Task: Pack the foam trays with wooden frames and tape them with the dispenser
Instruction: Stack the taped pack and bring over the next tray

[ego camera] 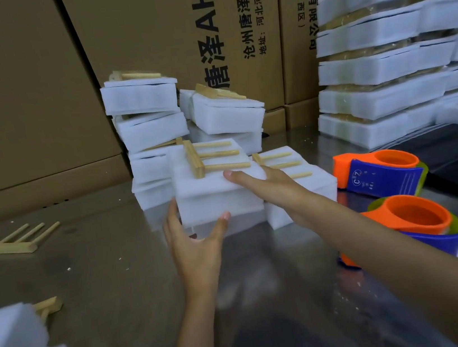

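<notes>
White foam trays (220, 201) in a small stack sit between both hands, a wooden frame (208, 158) lying on top. The left hand (198, 236) cups the stack's near corner, thumb against its front; the right hand (264, 183) lies flat on top, fingers straight. Below the hands spreads a steel table (113, 278). Two orange-and-blue tape dispensers (383, 172) sit right of the right hand. Cardboard boxes (18, 85) stand beyond, behind more foam stacks (146, 117).

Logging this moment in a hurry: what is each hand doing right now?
Left hand: holds the front foam stack at its lower left corner, thumb against the front face.
Right hand: fingers straight, flat on top of that stack.
</notes>
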`<act>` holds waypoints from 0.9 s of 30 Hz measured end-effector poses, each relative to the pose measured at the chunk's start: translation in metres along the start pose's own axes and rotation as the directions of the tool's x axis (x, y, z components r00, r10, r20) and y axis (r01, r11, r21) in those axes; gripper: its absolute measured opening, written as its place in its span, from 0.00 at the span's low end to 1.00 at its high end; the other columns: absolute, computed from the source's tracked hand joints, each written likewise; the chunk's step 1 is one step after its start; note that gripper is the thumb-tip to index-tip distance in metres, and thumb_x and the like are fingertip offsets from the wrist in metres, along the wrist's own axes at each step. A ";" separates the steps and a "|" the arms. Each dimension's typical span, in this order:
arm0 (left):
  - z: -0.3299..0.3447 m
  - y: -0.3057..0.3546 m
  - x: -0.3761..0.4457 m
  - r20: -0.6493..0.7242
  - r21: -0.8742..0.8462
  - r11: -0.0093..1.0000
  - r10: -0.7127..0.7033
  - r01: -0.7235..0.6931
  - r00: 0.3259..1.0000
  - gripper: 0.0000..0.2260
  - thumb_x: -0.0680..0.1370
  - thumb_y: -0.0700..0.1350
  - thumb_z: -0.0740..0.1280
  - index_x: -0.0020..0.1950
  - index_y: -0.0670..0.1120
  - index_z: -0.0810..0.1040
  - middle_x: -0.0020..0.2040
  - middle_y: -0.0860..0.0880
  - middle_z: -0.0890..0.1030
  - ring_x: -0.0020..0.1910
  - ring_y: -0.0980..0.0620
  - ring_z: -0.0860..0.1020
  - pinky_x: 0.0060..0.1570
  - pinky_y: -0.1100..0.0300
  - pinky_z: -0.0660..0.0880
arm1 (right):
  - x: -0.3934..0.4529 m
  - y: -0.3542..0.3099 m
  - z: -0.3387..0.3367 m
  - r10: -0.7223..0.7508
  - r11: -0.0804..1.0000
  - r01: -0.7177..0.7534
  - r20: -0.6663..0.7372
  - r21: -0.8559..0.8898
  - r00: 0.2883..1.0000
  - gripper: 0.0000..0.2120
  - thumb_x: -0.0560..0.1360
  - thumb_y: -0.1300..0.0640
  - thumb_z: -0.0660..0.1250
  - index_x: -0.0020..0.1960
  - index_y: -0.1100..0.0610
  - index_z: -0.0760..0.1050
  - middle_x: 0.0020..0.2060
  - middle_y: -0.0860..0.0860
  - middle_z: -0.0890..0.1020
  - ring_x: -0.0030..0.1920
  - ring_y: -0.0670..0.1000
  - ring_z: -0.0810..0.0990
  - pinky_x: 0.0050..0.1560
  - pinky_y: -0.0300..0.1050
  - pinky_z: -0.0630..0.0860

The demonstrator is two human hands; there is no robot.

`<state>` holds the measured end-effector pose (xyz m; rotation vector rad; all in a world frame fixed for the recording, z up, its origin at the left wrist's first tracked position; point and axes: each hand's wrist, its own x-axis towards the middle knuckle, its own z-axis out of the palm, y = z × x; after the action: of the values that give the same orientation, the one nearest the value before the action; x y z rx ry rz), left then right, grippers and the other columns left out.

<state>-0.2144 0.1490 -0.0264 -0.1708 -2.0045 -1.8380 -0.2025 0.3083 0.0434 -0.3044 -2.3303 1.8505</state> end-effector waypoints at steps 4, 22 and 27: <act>-0.007 -0.001 0.001 -0.001 -0.053 0.999 -0.012 0.012 1.000 0.33 0.65 0.53 0.80 0.67 0.59 0.72 0.59 0.63 0.79 0.58 0.60 0.76 0.55 0.61 0.75 | -0.004 0.003 0.005 -0.065 0.991 0.065 -0.005 0.115 0.998 0.08 0.70 0.36 0.71 0.45 0.35 0.74 0.46 0.31 0.76 0.48 0.36 0.74 0.42 0.34 0.68; 0.014 0.001 0.011 0.134 0.178 0.972 0.127 -0.150 0.983 0.24 0.75 0.47 0.73 0.71 0.49 0.74 0.68 0.52 0.76 0.70 0.52 0.68 0.70 0.49 0.66 | 0.011 0.011 -0.033 -0.077 0.997 0.078 -0.207 0.000 0.975 0.13 0.77 0.39 0.62 0.61 0.39 0.72 0.54 0.42 0.76 0.54 0.45 0.74 0.44 0.40 0.70; 0.007 -0.003 0.010 0.036 0.104 0.985 0.132 -0.135 0.991 0.24 0.77 0.44 0.70 0.73 0.52 0.72 0.65 0.52 0.75 0.67 0.53 0.71 0.68 0.52 0.70 | 0.003 0.017 -0.029 -0.097 0.995 0.096 -0.083 -0.023 0.992 0.11 0.77 0.35 0.62 0.58 0.33 0.71 0.52 0.31 0.75 0.50 0.35 0.74 0.41 0.32 0.69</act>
<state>-0.2256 0.1538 -0.0256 -0.2945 -2.0519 -1.6509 -0.1969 0.3401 0.0332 -0.2620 -2.2660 1.7378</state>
